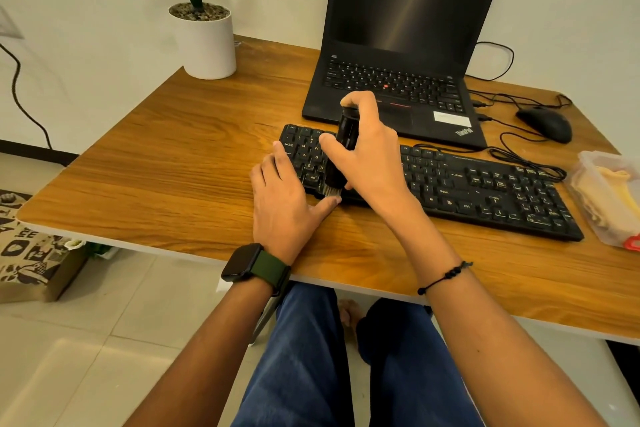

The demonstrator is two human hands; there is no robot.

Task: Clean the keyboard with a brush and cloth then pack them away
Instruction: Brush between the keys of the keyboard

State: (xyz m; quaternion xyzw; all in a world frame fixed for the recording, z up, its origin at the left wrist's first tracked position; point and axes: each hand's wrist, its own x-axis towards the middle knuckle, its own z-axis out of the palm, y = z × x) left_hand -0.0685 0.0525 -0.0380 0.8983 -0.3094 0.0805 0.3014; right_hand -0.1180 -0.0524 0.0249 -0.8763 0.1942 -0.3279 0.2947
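far left on the wood-grain bench there's a white cylindrical plant pot topped with pebbles, a dark stem rising out of it. moving in, the left hand, wearing a black smartwatch on a green strap, lies flat with straight fingers against the left end of the black wired keyboard, palm on the bench, fingertips up on the keys, thumb stretched along the near edge. right beside it, the right hand grips a black cylindrical brush, fingers and thumb wrapped round the barrel, held nearly upright with a slight tilt. its pale bristles are down at the keyboard's near-left corner, just touching the left thumb. a black beaded bracelet sits on the right wrist. behind the hands, an open black laptop stands with a dark screen, just beyond the keyboard. the keyboard itself runs diagonally across the bench toward the right. further right, a black mouse rests near the back edge, cables looping round it. at the far right edge, a clear plastic container holds a yellow cloth, just past the keyboard's right end.
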